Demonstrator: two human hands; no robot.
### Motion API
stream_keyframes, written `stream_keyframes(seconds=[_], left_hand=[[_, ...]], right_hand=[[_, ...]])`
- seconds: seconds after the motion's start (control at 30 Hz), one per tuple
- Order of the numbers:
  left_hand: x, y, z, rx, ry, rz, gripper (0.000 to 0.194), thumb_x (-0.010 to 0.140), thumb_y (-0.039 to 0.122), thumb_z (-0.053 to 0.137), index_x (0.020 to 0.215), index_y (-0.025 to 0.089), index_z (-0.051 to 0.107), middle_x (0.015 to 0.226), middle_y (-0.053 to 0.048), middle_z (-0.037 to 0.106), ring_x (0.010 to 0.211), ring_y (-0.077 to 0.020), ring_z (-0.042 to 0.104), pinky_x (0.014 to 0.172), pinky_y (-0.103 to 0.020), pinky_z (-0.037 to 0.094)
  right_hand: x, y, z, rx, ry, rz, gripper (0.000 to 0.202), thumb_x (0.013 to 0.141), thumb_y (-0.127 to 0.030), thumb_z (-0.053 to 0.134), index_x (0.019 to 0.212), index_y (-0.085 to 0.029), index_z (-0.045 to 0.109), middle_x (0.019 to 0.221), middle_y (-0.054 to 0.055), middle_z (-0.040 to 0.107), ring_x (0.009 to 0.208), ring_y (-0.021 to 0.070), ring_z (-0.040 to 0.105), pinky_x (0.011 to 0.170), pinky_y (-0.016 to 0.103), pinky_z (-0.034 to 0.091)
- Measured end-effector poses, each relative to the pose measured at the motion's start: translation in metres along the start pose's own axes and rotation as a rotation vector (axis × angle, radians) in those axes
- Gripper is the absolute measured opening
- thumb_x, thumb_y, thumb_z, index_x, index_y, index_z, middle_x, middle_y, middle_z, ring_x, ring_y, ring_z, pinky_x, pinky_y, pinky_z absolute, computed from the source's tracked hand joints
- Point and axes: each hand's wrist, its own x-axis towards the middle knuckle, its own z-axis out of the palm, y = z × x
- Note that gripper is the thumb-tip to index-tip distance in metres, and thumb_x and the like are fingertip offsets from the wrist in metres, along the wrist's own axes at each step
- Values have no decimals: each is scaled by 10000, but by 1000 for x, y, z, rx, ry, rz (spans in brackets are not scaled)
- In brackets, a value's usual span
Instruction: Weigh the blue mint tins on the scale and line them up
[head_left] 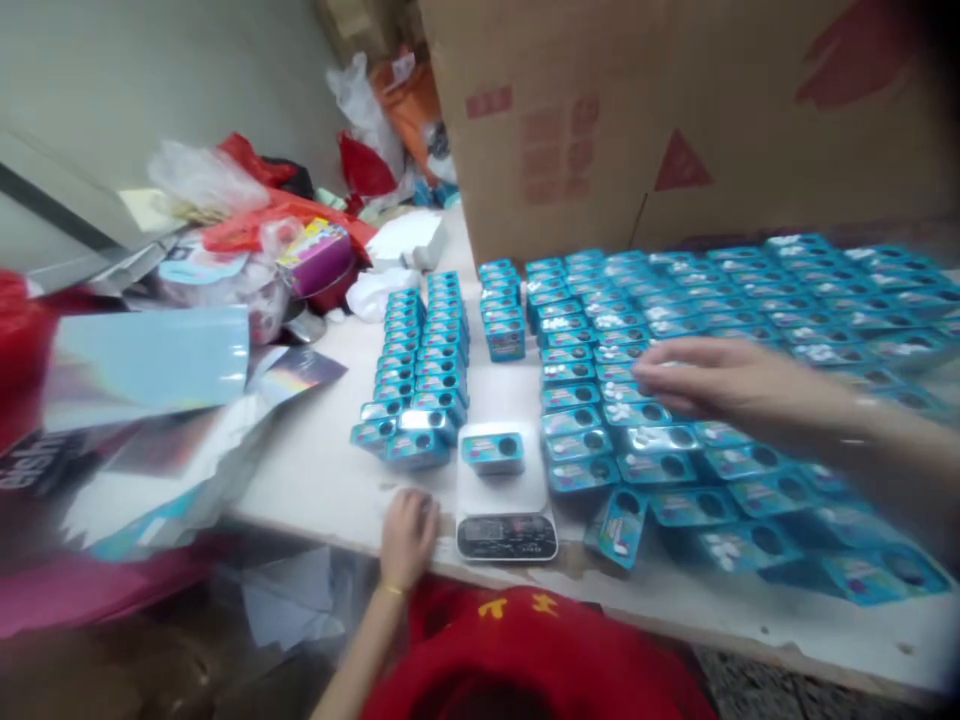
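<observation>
Dk wrap (45,475), L: approx. "eish"; carton (555,60): red triangle (681,163); blue boxes (491,450): txt blurred.

Looks like a small packing workshop to me: blue boxes (566,395) in rows on the counter (315,480), a scale (501,495) among them, a big carton (570,130) behind, bags (210,180) heaped by the wall.

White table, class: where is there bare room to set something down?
Bare patches: the white table between the iridescent sheets and the double row of blue boxes; a smaller gap between the digital scale and the short box row behind it. Crowded: the right side, where packed blue boxes run back toward the cardboard carton.
</observation>
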Motion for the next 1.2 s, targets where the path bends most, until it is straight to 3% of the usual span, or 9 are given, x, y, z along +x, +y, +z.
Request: stream_keyframes(seconds=[0.07, 0.13, 0.2, 0.3, 0.6, 0.9, 1.0, 1.13, 1.2], left_hand=[[0, 2, 1, -32, 7, 13, 116, 915, 283, 450, 911, 188, 518, 876, -70, 526, 851, -215, 527, 769, -359, 444], [-1, 1, 1, -59, 14, 23, 110, 914, 270, 455, 916, 186, 526, 879, -69, 528, 850, -211, 524, 771, -355, 441], [-3, -2, 0, -69, 27, 28, 110, 910, 261, 459, 921, 184, 538, 878, -71, 535, 842, -209, 527, 765, -350, 445], [-4, -6, 0, -72, 41, 34, 115, 904, 252, 463, 930, 182, 551, 874, -73, 543, 836, -207, 532, 760, -346, 453], [-2, -5, -2, -100, 50, 42, 101, 910, 234, 468, 934, 183, 552, 876, -77, 548, 838, -209, 528, 768, -355, 447], [-2, -2, -3, -85, 45, 24, 106, 904, 234, 470, 914, 176, 559, 866, -73, 548, 832, -209, 529, 768, -338, 442], [-3, -1, -3, -91, 46, 18, 109, 902, 230, 472, 903, 171, 563, 861, -74, 547, 829, -207, 526, 762, -332, 441], [-3, -1, -3, -83, 34, 9, 111, 898, 229, 475, 900, 172, 569, 866, -77, 551, 833, -207, 527, 758, -335, 440], [-2, -1, -2, -80, 30, 4, 111, 900, 232, 475, 907, 175, 570, 874, -78, 554, 840, -209, 529, 766, -339, 441]], right_hand=[[11, -32, 55, -50, -159, -29, 272, 799, -441, 608, 841, -173, 594, 588, -21, 489, 514, 86, 418, 468, 214, 306], [21, -50, 94, -249, -233, -68, 184, 845, -340, 555, 823, -161, 590, 547, -37, 461, 480, 86, 406, 469, 215, 319], [30, -55, 117, -472, -253, -134, 135, 857, -258, 533, 808, -154, 605, 544, -37, 466, 497, 94, 429, 500, 217, 344], [35, -51, 134, -655, -254, -202, 98, 831, -192, 570, 770, -153, 637, 602, -12, 525, 586, 115, 474, 567, 221, 358], [37, -49, 148, -924, -282, -232, 98, 807, -188, 601, 879, -179, 667, 762, 46, 636, 756, 179, 555, 674, 245, 385], [39, -45, 150, -960, -261, -239, 83, 803, -149, 594, 856, -164, 657, 841, 73, 635, 819, 192, 562, 737, 265, 390], [34, -48, 137, -728, -264, -177, 66, 809, -200, 591, 824, -161, 642, 700, 27, 582, 655, 142, 511, 616, 247, 379], [24, -46, 117, -140, -286, 126, 244, 783, -383, 616, 896, -167, 619, 562, -35, 473, 464, 75, 371, 431, 204, 264], [22, -42, 111, -29, -276, 191, 325, 722, -429, 675, 890, -157, 619, 567, -36, 475, 452, 63, 365, 411, 196, 249]])
